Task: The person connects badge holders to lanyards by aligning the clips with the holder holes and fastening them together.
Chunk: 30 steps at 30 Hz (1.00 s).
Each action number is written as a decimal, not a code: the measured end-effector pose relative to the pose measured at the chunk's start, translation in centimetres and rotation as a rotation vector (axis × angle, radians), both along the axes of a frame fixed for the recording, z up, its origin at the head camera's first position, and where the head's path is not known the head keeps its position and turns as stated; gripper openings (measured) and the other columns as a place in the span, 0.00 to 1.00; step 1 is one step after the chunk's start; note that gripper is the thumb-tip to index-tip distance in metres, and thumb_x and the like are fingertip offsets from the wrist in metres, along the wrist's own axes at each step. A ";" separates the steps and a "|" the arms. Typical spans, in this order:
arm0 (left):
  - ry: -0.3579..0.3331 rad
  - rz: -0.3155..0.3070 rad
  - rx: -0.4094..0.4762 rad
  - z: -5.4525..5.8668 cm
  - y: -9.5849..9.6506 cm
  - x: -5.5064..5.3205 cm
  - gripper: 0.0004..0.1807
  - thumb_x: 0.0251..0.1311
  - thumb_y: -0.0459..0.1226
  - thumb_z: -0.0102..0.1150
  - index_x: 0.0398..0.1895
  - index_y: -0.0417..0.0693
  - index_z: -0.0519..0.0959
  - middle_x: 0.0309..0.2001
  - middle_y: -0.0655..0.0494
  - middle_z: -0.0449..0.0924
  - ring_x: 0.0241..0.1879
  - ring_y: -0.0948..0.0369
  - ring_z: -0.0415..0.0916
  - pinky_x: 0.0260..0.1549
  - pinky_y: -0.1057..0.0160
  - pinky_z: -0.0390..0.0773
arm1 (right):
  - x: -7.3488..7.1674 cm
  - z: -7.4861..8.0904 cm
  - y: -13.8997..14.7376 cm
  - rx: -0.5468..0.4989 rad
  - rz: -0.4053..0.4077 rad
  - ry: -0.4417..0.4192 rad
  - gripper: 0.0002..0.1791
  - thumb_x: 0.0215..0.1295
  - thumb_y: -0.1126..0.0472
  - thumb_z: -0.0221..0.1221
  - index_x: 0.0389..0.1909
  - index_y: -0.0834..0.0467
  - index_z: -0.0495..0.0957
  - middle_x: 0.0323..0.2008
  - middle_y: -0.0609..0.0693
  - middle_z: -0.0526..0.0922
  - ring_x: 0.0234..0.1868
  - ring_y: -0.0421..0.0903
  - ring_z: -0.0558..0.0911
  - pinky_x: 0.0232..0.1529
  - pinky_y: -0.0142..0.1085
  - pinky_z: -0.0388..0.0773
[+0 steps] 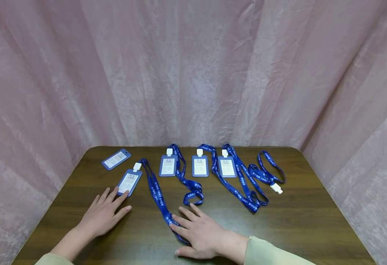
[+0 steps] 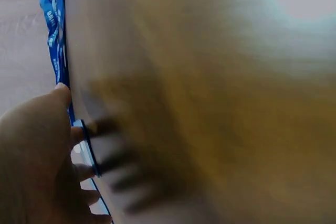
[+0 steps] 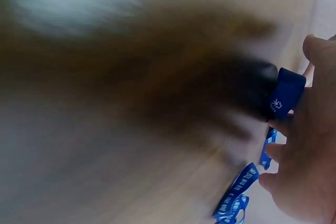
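Note:
My left hand (image 1: 103,213) lies with fingers spread at the lower edge of a blue ID badge holder (image 1: 129,181), fingertips touching it. A white clip (image 1: 137,167) joins that badge to a blue lanyard (image 1: 157,191) with white print, which runs toward the front of the table. Over the lanyard's near end rests my right hand (image 1: 202,235), its fingers extended and hiding part of the strap. In the right wrist view a fold of the lanyard (image 3: 287,93) shows beside the fingers. The left wrist view shows the badge edge (image 2: 89,150) by the fingertips.
A loose badge holder (image 1: 116,159) without a strap lies at the back left. Badges with lanyards lie at the back: one at centre (image 1: 168,165), then two more (image 1: 200,166) (image 1: 227,167). A lanyard (image 1: 263,175) with a bare white clip (image 1: 276,188) lies right, on the brown wooden table (image 1: 299,228).

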State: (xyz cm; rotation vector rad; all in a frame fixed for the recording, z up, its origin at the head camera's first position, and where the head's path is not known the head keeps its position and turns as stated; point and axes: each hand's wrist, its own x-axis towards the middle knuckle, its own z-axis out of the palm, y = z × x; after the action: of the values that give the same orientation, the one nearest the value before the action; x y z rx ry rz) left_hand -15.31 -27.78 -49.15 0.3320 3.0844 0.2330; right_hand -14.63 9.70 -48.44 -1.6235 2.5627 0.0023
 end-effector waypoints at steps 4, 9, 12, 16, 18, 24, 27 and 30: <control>0.004 0.011 -0.023 0.1 0.8 -1.5 0.38 0.75 0.64 0.40 0.76 0.52 0.69 0.74 0.31 0.60 0.73 0.28 0.51 0.64 0.23 0.51 | -0.6 0.7 -1.5 0.015 -0.047 -0.016 0.44 0.73 0.24 0.30 0.81 0.45 0.55 0.80 0.46 0.54 0.81 0.55 0.49 0.77 0.56 0.45; 0.012 0.015 0.004 -0.2 1.3 -3.3 0.36 0.76 0.63 0.39 0.76 0.52 0.69 0.72 0.31 0.61 0.72 0.29 0.53 0.65 0.23 0.49 | -1.1 1.0 -2.9 0.026 -0.107 -0.041 0.44 0.73 0.24 0.30 0.81 0.44 0.57 0.80 0.46 0.55 0.81 0.54 0.50 0.77 0.55 0.46; 0.017 0.012 0.021 -0.6 1.6 -4.4 0.36 0.76 0.63 0.39 0.76 0.52 0.70 0.71 0.29 0.62 0.71 0.28 0.54 0.65 0.23 0.49 | -1.6 1.0 -3.6 0.026 -0.135 -0.042 0.44 0.73 0.24 0.30 0.80 0.44 0.59 0.80 0.46 0.57 0.81 0.53 0.50 0.78 0.54 0.45; 0.007 0.018 0.029 -0.3 2.4 -5.6 0.35 0.77 0.61 0.39 0.76 0.53 0.69 0.71 0.29 0.62 0.71 0.29 0.54 0.66 0.24 0.49 | -2.3 1.0 -4.5 0.031 -0.161 -0.019 0.44 0.73 0.24 0.29 0.80 0.44 0.60 0.79 0.47 0.58 0.81 0.52 0.49 0.78 0.52 0.44; -0.004 0.025 0.024 -0.1 2.9 -6.1 0.33 0.78 0.60 0.41 0.76 0.53 0.69 0.72 0.29 0.61 0.71 0.30 0.55 0.66 0.25 0.48 | -2.6 0.9 -5.0 0.039 -0.175 -0.010 0.44 0.73 0.23 0.29 0.80 0.44 0.60 0.79 0.47 0.58 0.81 0.52 0.49 0.78 0.52 0.43; -0.038 0.031 0.002 0.2 3.7 -7.4 0.32 0.79 0.57 0.42 0.78 0.53 0.66 0.72 0.28 0.61 0.71 0.32 0.55 0.67 0.26 0.48 | -3.7 0.7 -6.6 0.056 -0.219 -0.025 0.45 0.72 0.23 0.31 0.81 0.44 0.58 0.80 0.46 0.57 0.81 0.51 0.46 0.78 0.51 0.40; -0.051 0.034 0.009 0.2 3.7 -7.9 0.33 0.79 0.58 0.40 0.78 0.53 0.66 0.71 0.28 0.60 0.71 0.33 0.55 0.68 0.26 0.47 | -4.0 0.8 -7.4 0.061 -0.239 -0.041 0.45 0.72 0.23 0.31 0.81 0.43 0.58 0.80 0.46 0.56 0.81 0.50 0.46 0.79 0.50 0.40; -0.056 0.027 0.005 0.2 3.8 -8.1 0.34 0.79 0.59 0.38 0.78 0.52 0.66 0.70 0.27 0.60 0.70 0.32 0.56 0.68 0.27 0.47 | -4.2 0.9 -8.0 0.066 -0.255 -0.054 0.45 0.71 0.22 0.32 0.80 0.42 0.58 0.80 0.45 0.56 0.81 0.50 0.46 0.79 0.50 0.40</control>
State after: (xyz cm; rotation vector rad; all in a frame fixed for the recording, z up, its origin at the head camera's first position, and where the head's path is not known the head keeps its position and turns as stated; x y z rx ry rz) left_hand -23.46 -24.02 -48.95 0.2795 3.0347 0.2469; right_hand -18.84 1.66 -47.50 -1.2483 2.6767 0.0210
